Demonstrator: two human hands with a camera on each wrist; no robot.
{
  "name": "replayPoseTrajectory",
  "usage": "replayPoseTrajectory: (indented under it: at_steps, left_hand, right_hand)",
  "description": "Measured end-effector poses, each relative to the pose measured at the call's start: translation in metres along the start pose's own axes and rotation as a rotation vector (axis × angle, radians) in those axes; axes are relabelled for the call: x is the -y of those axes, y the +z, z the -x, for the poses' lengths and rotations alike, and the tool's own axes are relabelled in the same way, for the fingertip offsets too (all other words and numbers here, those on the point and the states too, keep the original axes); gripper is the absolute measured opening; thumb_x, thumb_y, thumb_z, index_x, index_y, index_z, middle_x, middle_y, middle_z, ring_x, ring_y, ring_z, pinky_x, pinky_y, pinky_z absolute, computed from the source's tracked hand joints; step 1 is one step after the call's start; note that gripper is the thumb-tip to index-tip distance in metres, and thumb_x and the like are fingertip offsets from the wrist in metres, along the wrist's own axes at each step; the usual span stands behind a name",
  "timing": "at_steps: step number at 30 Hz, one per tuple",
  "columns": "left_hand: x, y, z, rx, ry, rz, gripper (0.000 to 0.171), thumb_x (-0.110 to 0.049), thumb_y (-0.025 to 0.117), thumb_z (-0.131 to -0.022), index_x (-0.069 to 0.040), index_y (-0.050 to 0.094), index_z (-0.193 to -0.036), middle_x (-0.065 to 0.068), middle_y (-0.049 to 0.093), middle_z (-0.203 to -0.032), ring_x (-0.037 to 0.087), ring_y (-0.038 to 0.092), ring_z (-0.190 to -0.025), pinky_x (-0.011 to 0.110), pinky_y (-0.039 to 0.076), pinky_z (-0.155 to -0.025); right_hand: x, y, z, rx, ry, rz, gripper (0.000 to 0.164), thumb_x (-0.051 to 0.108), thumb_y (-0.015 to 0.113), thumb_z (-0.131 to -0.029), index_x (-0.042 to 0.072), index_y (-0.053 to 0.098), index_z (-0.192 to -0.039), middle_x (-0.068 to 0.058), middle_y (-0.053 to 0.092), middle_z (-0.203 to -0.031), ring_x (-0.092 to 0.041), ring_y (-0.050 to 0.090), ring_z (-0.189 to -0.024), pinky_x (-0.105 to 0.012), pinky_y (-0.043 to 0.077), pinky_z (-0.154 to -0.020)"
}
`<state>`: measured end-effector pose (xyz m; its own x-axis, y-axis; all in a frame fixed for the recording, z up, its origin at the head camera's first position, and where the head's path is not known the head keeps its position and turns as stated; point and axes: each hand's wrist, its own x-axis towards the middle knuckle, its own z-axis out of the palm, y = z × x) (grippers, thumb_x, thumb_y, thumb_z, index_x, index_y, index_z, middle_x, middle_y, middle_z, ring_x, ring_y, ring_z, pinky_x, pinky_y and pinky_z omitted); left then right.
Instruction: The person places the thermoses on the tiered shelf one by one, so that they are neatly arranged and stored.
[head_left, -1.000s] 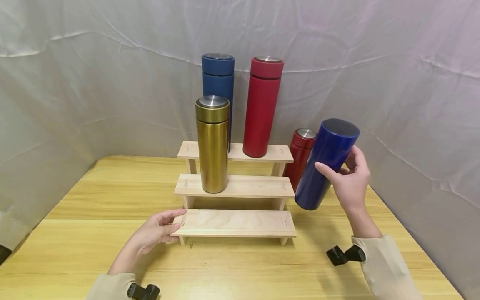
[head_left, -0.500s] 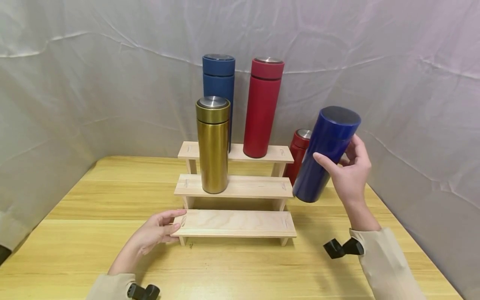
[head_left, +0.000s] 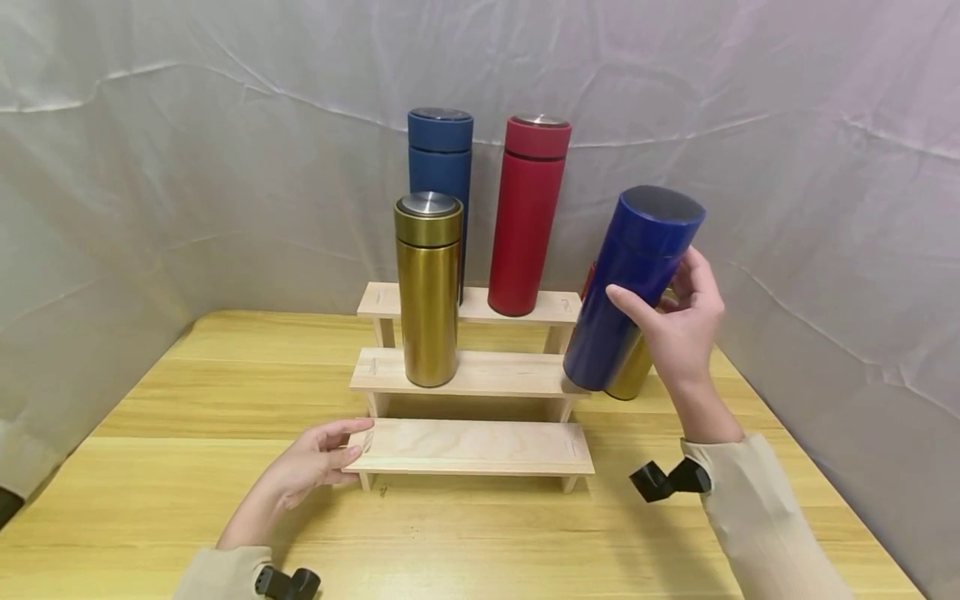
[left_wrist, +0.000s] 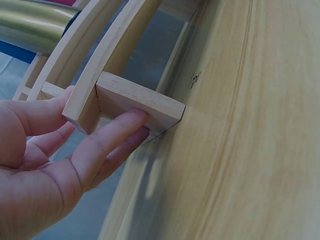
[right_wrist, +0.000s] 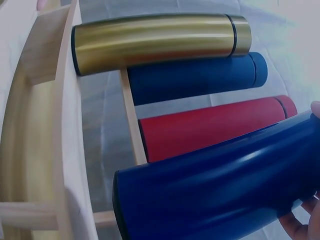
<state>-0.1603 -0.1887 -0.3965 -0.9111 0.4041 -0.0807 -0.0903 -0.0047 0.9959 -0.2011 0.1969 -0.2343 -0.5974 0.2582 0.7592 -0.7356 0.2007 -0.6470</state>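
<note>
My right hand [head_left: 686,329] grips a glossy dark blue thermos [head_left: 630,275] around its upper part. The thermos tilts, top leaning right, with its base overlapping the right end of the stand's middle step in the head view. At the left end of the wooden three-step stand [head_left: 472,446], my left hand [head_left: 307,467] holds the lowest board; in the left wrist view its fingers [left_wrist: 112,137] lie against the leg. A gold thermos [head_left: 430,308] stands upright on the left of the middle step. On the top step are a matte blue thermos [head_left: 440,137] and a red thermos [head_left: 528,217].
Behind the held thermos, a second gold thermos [head_left: 632,373] and another red one [head_left: 588,282] show only in part, right of the stand. The wooden table [head_left: 465,542] runs up to a pale cloth backdrop [head_left: 262,183] at the back and sides.
My right hand has raised the dark blue thermos and carried it left to the middle step. The gold thermos behind it has come into view. My left hand has stayed still.
</note>
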Motion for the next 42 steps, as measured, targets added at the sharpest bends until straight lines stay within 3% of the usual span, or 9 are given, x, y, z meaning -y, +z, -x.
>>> replayPoseTrajectory:
  at_steps: [11, 20, 29, 33, 40, 42]
  left_hand:
    - [0.001, -0.001, -0.001, -0.009, 0.000, -0.004, 0.054, -0.005, 0.053, -0.088, 0.012, 0.027, -0.131, 0.038, 0.018, -0.133, 0.026, 0.052, -0.099, 0.048, 0.045, -0.085]
    - [0.001, -0.001, -0.001, -0.013, -0.010, 0.000, 0.053, -0.003, 0.053, -0.088, 0.012, 0.027, -0.131, 0.035, 0.029, -0.127, 0.020, 0.054, -0.092, 0.047, 0.045, -0.085]
    - [0.001, 0.000, -0.001, -0.016, -0.018, -0.002, 0.052, -0.003, 0.052, -0.088, 0.012, 0.028, -0.131, 0.034, 0.029, -0.127, 0.020, 0.053, -0.093, 0.047, 0.046, -0.085]
    - [0.001, -0.001, -0.001, -0.012, -0.015, -0.008, 0.052, -0.003, 0.052, -0.088, 0.012, 0.028, -0.131, 0.033, 0.030, -0.127, 0.020, 0.053, -0.094, 0.047, 0.046, -0.085]
    - [0.001, -0.002, -0.001, -0.005, -0.009, -0.013, 0.053, -0.005, 0.053, -0.088, 0.012, 0.027, -0.131, 0.035, 0.025, -0.130, 0.022, 0.051, -0.097, 0.048, 0.045, -0.085]
    - [0.001, -0.002, -0.001, -0.006, -0.009, -0.015, 0.053, -0.005, 0.053, -0.088, 0.012, 0.027, -0.131, 0.036, 0.025, -0.129, 0.022, 0.051, -0.097, 0.047, 0.045, -0.085]
  right_hand:
    - [0.007, 0.019, -0.007, 0.025, -0.019, -0.057, 0.063, 0.000, 0.078, -0.063, 0.006, 0.053, -0.120, -0.011, 0.060, -0.103, -0.021, 0.058, -0.087, -0.021, 0.053, -0.067]
    - [0.005, 0.036, -0.007, 0.057, 0.033, -0.069, 0.066, 0.005, 0.079, -0.065, 0.006, 0.050, -0.124, -0.009, 0.060, -0.105, -0.019, 0.058, -0.089, -0.021, 0.052, -0.068]
    - [-0.004, 0.056, 0.002, 0.096, 0.060, 0.009, 0.064, 0.008, 0.078, -0.067, 0.009, 0.050, -0.125, -0.008, 0.061, -0.105, -0.016, 0.057, -0.090, -0.025, 0.051, -0.071]
    - [-0.007, 0.064, 0.006, 0.104, 0.080, 0.003, 0.066, 0.003, 0.077, -0.066, 0.005, 0.049, -0.125, -0.010, 0.061, -0.107, -0.016, 0.057, -0.091, -0.028, 0.051, -0.073]
    - [0.009, 0.076, 0.014, 0.105, 0.125, 0.024, 0.061, -0.002, 0.075, -0.067, -0.005, 0.049, -0.121, -0.019, 0.059, -0.105, -0.016, 0.057, -0.090, -0.027, 0.052, -0.072]
    - [0.000, 0.077, 0.014, 0.106, 0.121, 0.026, 0.061, 0.000, 0.076, -0.066, -0.003, 0.050, -0.121, -0.017, 0.060, -0.104, -0.016, 0.057, -0.089, -0.028, 0.052, -0.070]
